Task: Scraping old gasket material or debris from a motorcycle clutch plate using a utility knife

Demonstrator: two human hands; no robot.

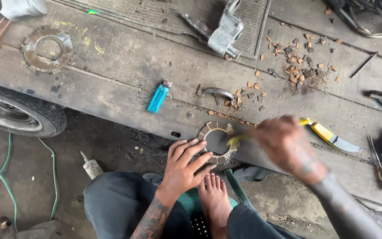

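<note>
My left hand [185, 166] lies flat, fingers spread, pinning the friction ring [217, 142] at the plank's [124, 95] near edge; my blurred right hand [288, 146], just right of it, grips a yellow-handled tool [239, 139] across its opening.

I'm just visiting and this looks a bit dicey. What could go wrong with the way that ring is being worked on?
The left hand pins the ring at the plank's edge, close to the tool in the blurred right hand; a slip could cut fingers. The ring might drop onto the bare foot. The lighter lies near.
</note>
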